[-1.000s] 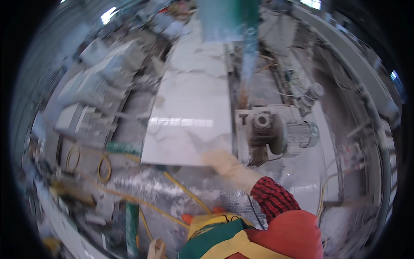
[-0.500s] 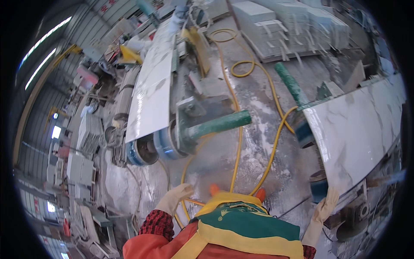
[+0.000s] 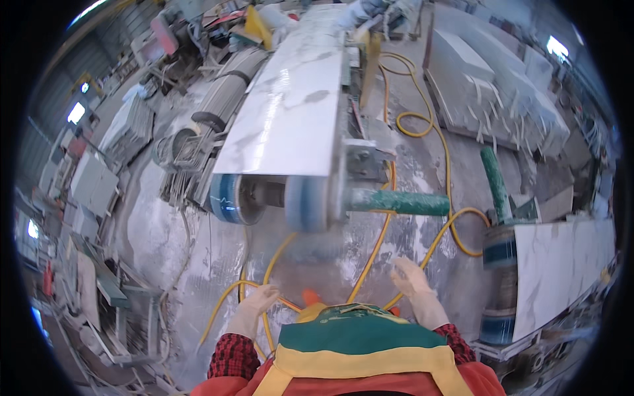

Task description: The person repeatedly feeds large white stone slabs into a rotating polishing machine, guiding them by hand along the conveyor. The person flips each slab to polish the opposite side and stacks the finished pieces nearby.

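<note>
Both my hands wear pale gloves and hang free in front of my body. My left hand [image 3: 254, 307] is low at the left, fingers loosely apart, holding nothing, above a yellow hose [image 3: 376, 244] on the wet floor. My right hand [image 3: 413, 280] is at the right, fingers spread, also empty. Ahead of them stands a conveyor with blue end rollers [image 3: 264, 198] that carries a long white marble slab [image 3: 290, 112]. A green bar [image 3: 403, 202] sticks out to the right from the roller end.
A second white slab [image 3: 561, 270] rests on a roller stand at the right, with a green post [image 3: 495, 185] by it. Stacked stone slabs [image 3: 502, 99] lie at the back right. Machines and stone pieces [image 3: 99, 178] crowd the left side.
The view has swung toward the conveyor end, which is now straight ahead. Both my hands are now in view and lowered; the right one earlier reached toward a slab.
</note>
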Available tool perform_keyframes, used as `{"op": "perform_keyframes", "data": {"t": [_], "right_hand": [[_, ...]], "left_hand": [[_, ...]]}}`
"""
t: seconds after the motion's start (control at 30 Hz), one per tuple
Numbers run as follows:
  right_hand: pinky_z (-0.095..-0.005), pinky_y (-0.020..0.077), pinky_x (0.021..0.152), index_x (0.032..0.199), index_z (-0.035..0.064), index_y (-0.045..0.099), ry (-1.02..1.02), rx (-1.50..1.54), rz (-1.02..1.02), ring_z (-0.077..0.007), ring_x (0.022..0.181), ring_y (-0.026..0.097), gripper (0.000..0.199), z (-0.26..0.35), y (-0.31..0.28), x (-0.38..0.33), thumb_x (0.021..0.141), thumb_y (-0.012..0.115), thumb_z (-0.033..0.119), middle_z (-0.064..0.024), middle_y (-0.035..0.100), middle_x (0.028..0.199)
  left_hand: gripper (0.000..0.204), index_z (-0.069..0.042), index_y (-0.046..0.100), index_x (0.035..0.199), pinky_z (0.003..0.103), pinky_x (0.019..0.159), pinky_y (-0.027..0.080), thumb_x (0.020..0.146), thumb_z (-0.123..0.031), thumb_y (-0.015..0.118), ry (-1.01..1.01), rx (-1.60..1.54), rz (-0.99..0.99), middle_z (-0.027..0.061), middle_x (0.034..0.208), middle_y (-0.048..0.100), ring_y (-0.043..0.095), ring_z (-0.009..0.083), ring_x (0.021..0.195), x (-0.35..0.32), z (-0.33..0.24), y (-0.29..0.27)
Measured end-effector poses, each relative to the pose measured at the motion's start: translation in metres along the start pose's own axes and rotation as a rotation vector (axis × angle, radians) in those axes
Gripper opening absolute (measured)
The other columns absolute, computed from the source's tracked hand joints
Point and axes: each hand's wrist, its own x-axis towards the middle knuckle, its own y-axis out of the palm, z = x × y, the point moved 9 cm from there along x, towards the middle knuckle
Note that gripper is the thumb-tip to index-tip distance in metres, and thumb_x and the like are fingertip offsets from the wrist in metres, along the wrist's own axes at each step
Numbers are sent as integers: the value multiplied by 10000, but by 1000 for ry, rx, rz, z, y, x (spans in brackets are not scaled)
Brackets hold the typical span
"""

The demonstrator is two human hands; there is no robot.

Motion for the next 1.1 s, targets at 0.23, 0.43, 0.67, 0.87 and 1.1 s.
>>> {"op": "perform_keyframes", "data": {"t": [0.23, 0.43, 0.67, 0.87, 1.1], "right_hand": [[-442, 430, 1198, 1383, 124, 653, -248, -130, 73, -371, 1396, 551, 467, 158, 84, 115, 943, 720, 266, -152, 645, 1443], [-457, 428, 1186, 1427, 122, 601, -377, -213, 31, -396, 1386, 540, 503, 224, 101, 177, 954, 694, 266, -152, 614, 1481], [-513, 414, 1168, 1362, 1, 609, -534, -231, -139, -464, 1317, 548, 532, 275, 88, 275, 904, 714, 249, -255, 635, 1386], [-521, 373, 1204, 1407, -11, 580, -540, -402, -294, -441, 1366, 511, 636, 249, 96, 377, 892, 717, 335, -251, 585, 1435], [-501, 275, 1268, 1491, 35, 535, -276, -430, -276, -400, 1459, 433, 636, 229, 96, 485, 964, 605, 382, -228, 512, 1538]], "left_hand": [[626, -117, 594, 1483, 386, 1166, 444, 1013, -525, 529, -350, 74, -247, 102, 1492, 641, 580, 257, 1402, -40, 262, -98], [516, -25, 649, 1403, 366, 1042, 518, 1014, -363, 605, -309, -189, -407, 178, 1317, 728, 691, 262, 1217, -58, 182, -162], [448, -58, 675, 1347, 387, 1048, 514, 1037, -367, 576, -168, -65, -427, 174, 1285, 733, 688, 319, 1210, -10, 142, -161], [482, -63, 631, 1416, 410, 1109, 483, 1033, -354, 600, 59, -98, -541, 186, 1401, 669, 622, 341, 1316, 17, 33, -269], [776, -13, 411, 1578, 485, 1219, 373, 958, -370, 713, 155, 507, -797, 284, 1632, 396, 393, 449, 1504, 61, -110, -359]]}}
